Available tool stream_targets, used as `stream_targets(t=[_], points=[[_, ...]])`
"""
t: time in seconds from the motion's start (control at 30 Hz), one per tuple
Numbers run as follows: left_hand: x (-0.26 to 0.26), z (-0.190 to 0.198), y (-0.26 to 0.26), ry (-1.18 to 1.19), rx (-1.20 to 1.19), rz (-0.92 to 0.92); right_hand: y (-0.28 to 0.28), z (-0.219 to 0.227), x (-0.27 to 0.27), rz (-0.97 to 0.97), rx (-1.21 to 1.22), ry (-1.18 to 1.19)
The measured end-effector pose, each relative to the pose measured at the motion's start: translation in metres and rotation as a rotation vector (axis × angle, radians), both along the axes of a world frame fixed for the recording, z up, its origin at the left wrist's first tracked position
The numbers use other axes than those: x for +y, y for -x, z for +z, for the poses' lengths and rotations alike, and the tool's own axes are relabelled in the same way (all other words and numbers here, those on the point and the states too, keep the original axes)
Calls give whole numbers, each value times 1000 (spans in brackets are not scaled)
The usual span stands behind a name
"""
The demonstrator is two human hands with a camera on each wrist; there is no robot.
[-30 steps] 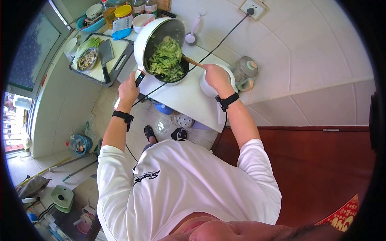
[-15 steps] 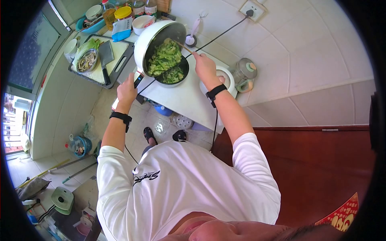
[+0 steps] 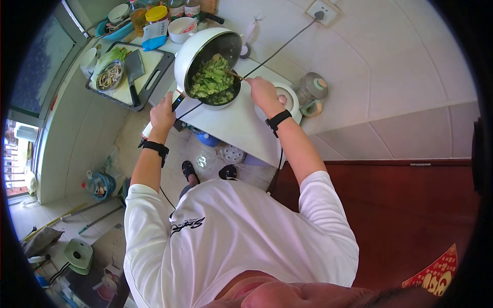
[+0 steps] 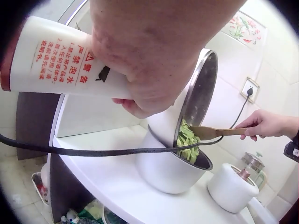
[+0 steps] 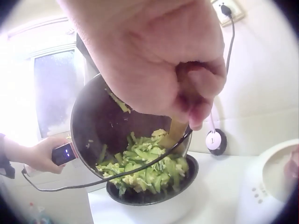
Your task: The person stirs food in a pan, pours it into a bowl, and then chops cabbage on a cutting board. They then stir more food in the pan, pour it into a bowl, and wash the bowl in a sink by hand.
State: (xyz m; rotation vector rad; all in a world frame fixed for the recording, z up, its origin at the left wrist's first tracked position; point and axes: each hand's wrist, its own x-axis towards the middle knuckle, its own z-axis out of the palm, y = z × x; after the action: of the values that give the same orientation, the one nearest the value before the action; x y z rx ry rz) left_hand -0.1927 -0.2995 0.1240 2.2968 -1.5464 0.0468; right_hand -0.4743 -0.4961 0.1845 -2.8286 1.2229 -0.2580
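My left hand [image 3: 163, 114] grips the thick white handle [image 4: 46, 60] of an electric pot [image 3: 186, 64]. That pot is tipped on its side, its dark mouth over a smaller white pot [image 4: 161, 170] standing on the counter. Chopped green vegetables with pale yellow bits [image 5: 147, 161] lie in the tipped pot's lower side and spill into the smaller pot. My right hand [image 3: 265, 96] holds a wooden spatula [image 4: 212, 134] by its handle, the blade inside the tipped pot at the vegetables. In the right wrist view, the fingers hide most of the spatula's handle.
A black cord [image 3: 290, 43] runs from the wall socket [image 3: 324, 10] across both pots. Right of them stand a white lidded pot [image 4: 231, 189] and a glass jug [image 3: 312, 87]. A cutting board [image 3: 154, 77] at left bears a cleaver [image 3: 134, 69] and a bowl of sliced food [image 3: 110, 77].
My right hand has moved left with the spatula, which reached higher inside the pot half a second ago and is lower now. The tipped pot has shifted slightly right.
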Motion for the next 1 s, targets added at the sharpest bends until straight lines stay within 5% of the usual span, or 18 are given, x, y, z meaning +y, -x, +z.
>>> stream_targets(t=[0.17,0.23,0.37,0.53,0.63,1.0], points=[[-1,-3,-3,23,-15,-19,0,18,-7,27,-8,10],[-2,-6,-6,-42,16,-1,-9,23,-7,-59,-234,138],[-1,-8,-7,-14,22,3,-23,10,-12,-9,-320,275],[-2,0,-4,-27,55,42,-21,-4,-3,-13,-58,118],[0,-3,-6,46,51,-1,-25,3,-5,-14,-269,231],[-3,-9,-7,55,31,-18,4,-14,-11,1,-110,-116]])
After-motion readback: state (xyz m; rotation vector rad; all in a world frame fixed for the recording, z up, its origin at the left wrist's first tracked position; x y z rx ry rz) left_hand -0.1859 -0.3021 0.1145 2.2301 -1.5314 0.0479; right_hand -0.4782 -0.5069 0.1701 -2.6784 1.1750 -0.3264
